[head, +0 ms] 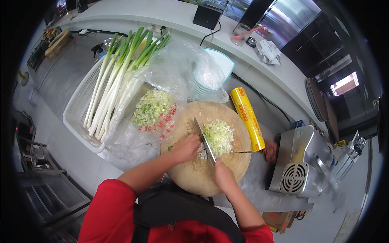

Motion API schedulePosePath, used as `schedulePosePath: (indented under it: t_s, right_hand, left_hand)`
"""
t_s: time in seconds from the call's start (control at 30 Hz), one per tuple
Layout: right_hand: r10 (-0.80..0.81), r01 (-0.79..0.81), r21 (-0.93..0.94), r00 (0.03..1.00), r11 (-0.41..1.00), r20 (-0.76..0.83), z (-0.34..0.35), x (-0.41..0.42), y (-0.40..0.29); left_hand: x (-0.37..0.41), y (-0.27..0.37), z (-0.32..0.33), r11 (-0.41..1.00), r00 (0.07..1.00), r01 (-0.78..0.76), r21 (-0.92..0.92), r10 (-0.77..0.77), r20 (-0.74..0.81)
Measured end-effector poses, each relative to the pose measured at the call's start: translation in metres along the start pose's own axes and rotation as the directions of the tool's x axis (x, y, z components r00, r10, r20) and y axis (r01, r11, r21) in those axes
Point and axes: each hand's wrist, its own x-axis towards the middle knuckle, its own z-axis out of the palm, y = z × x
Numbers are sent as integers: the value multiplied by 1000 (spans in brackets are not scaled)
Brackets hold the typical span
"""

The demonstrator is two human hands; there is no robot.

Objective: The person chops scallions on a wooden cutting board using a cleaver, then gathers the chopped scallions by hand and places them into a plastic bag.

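Observation:
My right hand (223,174) is closed on the handle of a cleaver (205,141), whose blade stands on edge over a round wooden chopping block (188,179). Against the blade's left side, my left hand (187,148) holds down green onion pieces (203,152), mostly hidden by its fingers. A pile of chopped green onion (219,136) lies on the block just right of the blade. More chopped green onion (152,106) sits in a clear plastic bag (127,150) left of the block. Long whole green onions (114,88) rest in a white plastic basket (71,103) farther left.
A yellow roll of wrap (247,118) touches the block's right side. Beyond it stands a metal slicing machine (291,164). Stacked plates (220,62), partly under plastic, are behind the block. A raised white counter (170,13) holds a black box (208,14) and a glass jar (240,35).

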Motion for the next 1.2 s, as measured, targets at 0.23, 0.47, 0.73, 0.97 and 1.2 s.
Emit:
schedulePosePath:
  t_s: [0.23,0.47,0.73,0.97,1.2]
  right_hand:
    - [-20,20,0,999,1000,36,-33,-18,-11]
    - [-76,76,4,995,997,-68,1,16,-6]
    - [-87,88,35,996,996,-20,-30,-11,-6]
    - [-65,70,84,996,994,-53,-5,34,-2]
    - [-103,105,105,994,989,-22,-31,-10,-3]
  left_hand:
    - [-1,-2,-3,999,999,-36,40,37,-38]
    - [0,-1,1,999,1000,-11,44,10,25]
    - [-5,-4,1,1000,999,-14,19,14,-31]
    - [-1,0,-1,1000,1000,-29,4,29,5]
    - [-5,-5,2,999,999,-35,9,36,-33]
